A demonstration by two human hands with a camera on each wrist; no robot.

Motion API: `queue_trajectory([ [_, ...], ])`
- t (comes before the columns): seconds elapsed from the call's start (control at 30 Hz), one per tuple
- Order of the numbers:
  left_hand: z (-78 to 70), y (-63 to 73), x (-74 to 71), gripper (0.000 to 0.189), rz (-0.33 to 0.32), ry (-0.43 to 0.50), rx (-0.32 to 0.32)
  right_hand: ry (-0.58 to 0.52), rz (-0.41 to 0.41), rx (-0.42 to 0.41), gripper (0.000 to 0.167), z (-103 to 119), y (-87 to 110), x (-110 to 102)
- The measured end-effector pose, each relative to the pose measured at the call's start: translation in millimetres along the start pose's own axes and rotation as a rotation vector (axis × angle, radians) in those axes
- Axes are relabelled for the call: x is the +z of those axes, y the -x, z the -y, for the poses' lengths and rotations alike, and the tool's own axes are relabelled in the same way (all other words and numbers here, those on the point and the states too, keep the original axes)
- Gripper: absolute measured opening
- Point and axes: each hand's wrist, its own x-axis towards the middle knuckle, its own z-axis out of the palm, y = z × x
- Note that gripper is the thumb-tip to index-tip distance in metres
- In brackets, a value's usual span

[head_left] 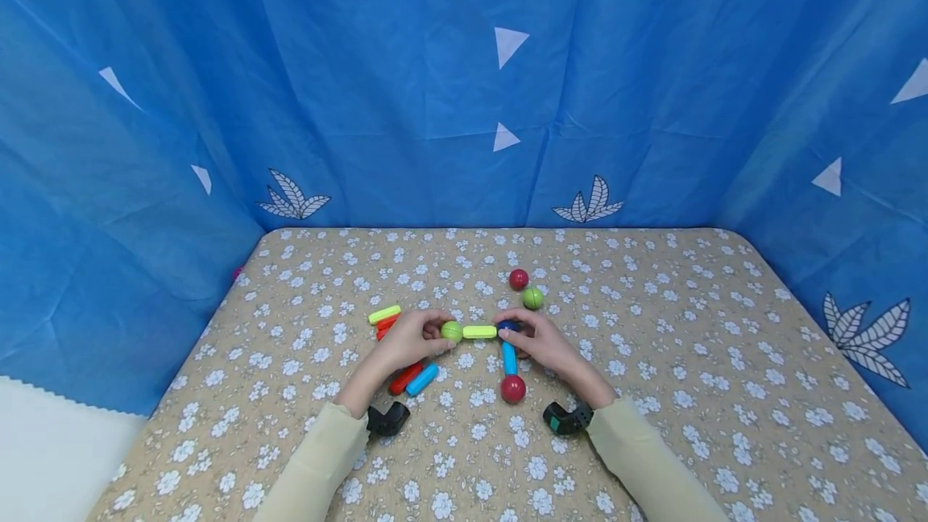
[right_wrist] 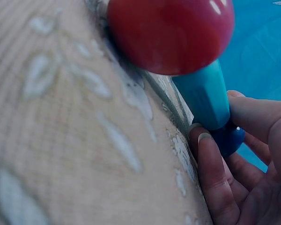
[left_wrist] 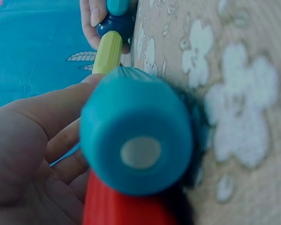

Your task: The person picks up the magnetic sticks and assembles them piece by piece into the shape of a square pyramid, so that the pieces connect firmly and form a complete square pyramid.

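Note:
My left hand [head_left: 408, 339] pinches a green ball [head_left: 452, 332] between thumb and fingers. From that ball a yellow-green rod [head_left: 479, 332] runs to a dark blue ball [head_left: 507, 326], gripped by my right hand [head_left: 545, 342]. A light blue rod [head_left: 510, 358] joins the dark blue ball to a red ball [head_left: 513, 389] nearer me. In the right wrist view, thumb and fingers close around the dark blue ball [right_wrist: 228, 139]. The left wrist view has a loose blue rod [left_wrist: 136, 131] in front, hiding the green ball.
Beside my left hand lie a loose yellow-green rod [head_left: 384, 314], red rods [head_left: 406, 378] and a light blue rod [head_left: 422, 379]. A loose red ball [head_left: 518, 279] and green ball [head_left: 532, 298] rest beyond my right hand. Blue curtains [head_left: 449, 103] border the flowered tabletop [head_left: 689, 345].

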Motion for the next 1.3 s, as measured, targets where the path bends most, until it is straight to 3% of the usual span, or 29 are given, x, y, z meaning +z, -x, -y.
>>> queue_trajectory([
  [0.27, 1.0, -0.3, 1.4, 0.037, -0.007, 0.002, -0.011, -0.037, 0.068, -0.029, 0.032, -5, -1.6, -7],
  [0.53, 0.2, 0.3, 1.1, 0.042, -0.011, 0.002, 0.003, -0.036, 0.109, -0.065, 0.032, -40, -14.5, -10],
  [0.77, 0.9, 4.6, -5.7, 0.041, -0.031, 0.03, 0.027, -0.05, 0.117, -0.062, 0.03, -31, -8.5, -13],
  [0.97, 0.5, 16.4, -27.4, 0.039, -0.126, -0.036, -0.007, -0.07, 0.102, -0.041, 0.029, -16, -0.1, -16],
  [1.13, 5.3, 34.1, -40.0, 0.036, -0.153, -0.115, -0.042, -0.087, 0.09, -0.038, 0.03, -35, -2.2, -20],
  [1.3, 15.0, 46.3, -43.6, 0.034, -0.182, -0.186, -0.053, -0.102, 0.103, -0.03, 0.033, -47, -1.8, -25],
])
